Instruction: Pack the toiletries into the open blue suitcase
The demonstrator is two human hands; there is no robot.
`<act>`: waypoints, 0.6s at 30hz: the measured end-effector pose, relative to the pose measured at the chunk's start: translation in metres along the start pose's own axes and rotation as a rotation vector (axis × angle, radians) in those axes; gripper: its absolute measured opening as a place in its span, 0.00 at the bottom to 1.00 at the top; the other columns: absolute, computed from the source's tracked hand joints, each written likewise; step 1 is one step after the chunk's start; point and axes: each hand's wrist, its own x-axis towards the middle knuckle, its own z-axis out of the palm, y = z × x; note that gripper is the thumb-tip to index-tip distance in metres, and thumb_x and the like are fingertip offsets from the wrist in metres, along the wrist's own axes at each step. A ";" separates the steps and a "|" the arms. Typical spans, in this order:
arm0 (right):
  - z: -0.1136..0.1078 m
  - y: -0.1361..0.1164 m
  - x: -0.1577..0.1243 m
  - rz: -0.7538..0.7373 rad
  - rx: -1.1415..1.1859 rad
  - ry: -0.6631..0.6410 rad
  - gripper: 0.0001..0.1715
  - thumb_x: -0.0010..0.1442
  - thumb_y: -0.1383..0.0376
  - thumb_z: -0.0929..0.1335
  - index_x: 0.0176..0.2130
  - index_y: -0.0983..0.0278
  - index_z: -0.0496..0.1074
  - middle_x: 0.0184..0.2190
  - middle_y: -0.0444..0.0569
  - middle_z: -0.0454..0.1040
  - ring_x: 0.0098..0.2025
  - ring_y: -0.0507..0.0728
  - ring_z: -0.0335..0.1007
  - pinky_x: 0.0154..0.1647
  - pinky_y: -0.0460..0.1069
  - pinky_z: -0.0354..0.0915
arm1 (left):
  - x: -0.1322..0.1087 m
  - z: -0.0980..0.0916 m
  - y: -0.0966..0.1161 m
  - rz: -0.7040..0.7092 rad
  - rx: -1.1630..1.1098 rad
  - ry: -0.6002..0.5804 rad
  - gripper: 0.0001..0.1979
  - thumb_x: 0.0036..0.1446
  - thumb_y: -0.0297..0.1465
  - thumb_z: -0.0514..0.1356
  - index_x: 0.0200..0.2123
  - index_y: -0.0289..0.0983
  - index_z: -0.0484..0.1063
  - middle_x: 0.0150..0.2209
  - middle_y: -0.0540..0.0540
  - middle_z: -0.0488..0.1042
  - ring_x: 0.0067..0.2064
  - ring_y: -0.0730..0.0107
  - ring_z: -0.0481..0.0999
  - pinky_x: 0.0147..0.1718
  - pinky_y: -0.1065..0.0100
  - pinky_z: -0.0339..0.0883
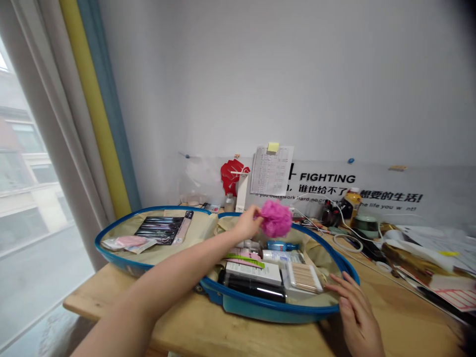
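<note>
An open blue suitcase lies on the wooden desk, both halves lined in beige. My left hand reaches over the right half, its fingers closed on a pink bath sponge held above the contents. My right hand rests flat with fingers spread on the suitcase's near right rim. Below the sponge lie toiletry boxes, a dark bottle, a blue tube and a pack of cotton swabs. The left half holds a black pack and a pink item.
Curtains and a window stand at the left. At the right the desk carries cables, a green cup, a yellow bottle, papers and books. A paper sheet and a lettered sign hang on the wall.
</note>
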 end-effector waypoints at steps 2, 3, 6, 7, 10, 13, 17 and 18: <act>0.000 0.000 0.000 0.022 0.006 -0.006 0.22 0.66 0.54 0.57 0.38 0.60 0.75 0.44 0.53 0.76 0.57 0.65 0.67 0.49 0.62 0.68 | -0.004 0.031 0.006 0.041 0.025 -0.081 0.05 0.58 0.26 0.56 0.39 0.38 0.65 0.41 0.46 0.74 0.39 0.69 0.77 0.40 0.65 0.73; 0.000 0.000 0.000 0.036 0.009 -0.012 0.22 0.65 0.53 0.57 0.37 0.60 0.75 0.44 0.53 0.76 0.57 0.65 0.67 0.49 0.62 0.68 | -0.006 0.043 0.007 0.059 0.041 -0.117 0.06 0.57 0.25 0.57 0.39 0.37 0.66 0.42 0.45 0.74 0.43 0.66 0.76 0.45 0.62 0.71; 0.001 0.000 -0.001 0.068 0.022 -0.017 0.24 0.65 0.51 0.57 0.37 0.61 0.75 0.44 0.54 0.77 0.57 0.65 0.67 0.50 0.62 0.67 | -0.013 0.066 0.006 0.097 0.088 -0.234 0.09 0.56 0.25 0.57 0.42 0.36 0.68 0.46 0.41 0.73 0.51 0.61 0.72 0.53 0.58 0.65; 0.001 0.000 -0.001 0.070 0.023 -0.014 0.24 0.65 0.51 0.57 0.37 0.61 0.75 0.44 0.54 0.77 0.57 0.65 0.67 0.51 0.62 0.67 | -0.014 0.070 0.005 0.108 0.100 -0.281 0.10 0.56 0.26 0.58 0.43 0.35 0.68 0.48 0.39 0.72 0.52 0.59 0.72 0.54 0.57 0.64; 0.001 0.000 -0.001 0.059 0.017 -0.017 0.24 0.65 0.52 0.57 0.36 0.61 0.75 0.44 0.54 0.77 0.57 0.65 0.67 0.51 0.62 0.67 | -0.018 0.075 0.003 0.161 0.116 -0.434 0.19 0.56 0.30 0.60 0.52 0.34 0.67 0.52 0.37 0.71 0.54 0.57 0.71 0.55 0.56 0.63; 0.001 0.001 0.000 0.042 0.017 -0.016 0.22 0.65 0.53 0.58 0.37 0.60 0.75 0.44 0.54 0.77 0.57 0.65 0.67 0.50 0.63 0.68 | -0.017 0.071 0.008 0.229 0.114 -0.540 0.26 0.57 0.31 0.60 0.59 0.36 0.63 0.57 0.37 0.68 0.60 0.57 0.67 0.59 0.57 0.59; 0.001 0.002 -0.001 0.028 0.020 -0.011 0.22 0.65 0.53 0.58 0.37 0.60 0.75 0.44 0.54 0.77 0.56 0.66 0.68 0.50 0.63 0.68 | -0.018 0.044 0.021 0.281 0.103 -0.554 0.27 0.60 0.32 0.56 0.63 0.36 0.59 0.63 0.37 0.62 0.65 0.58 0.60 0.61 0.58 0.56; 0.001 0.003 -0.001 0.035 0.017 -0.019 0.23 0.65 0.52 0.58 0.37 0.60 0.75 0.44 0.54 0.77 0.56 0.66 0.68 0.50 0.63 0.68 | -0.022 0.033 0.022 0.283 0.095 -0.539 0.28 0.61 0.32 0.56 0.63 0.37 0.58 0.64 0.37 0.61 0.64 0.58 0.62 0.60 0.58 0.58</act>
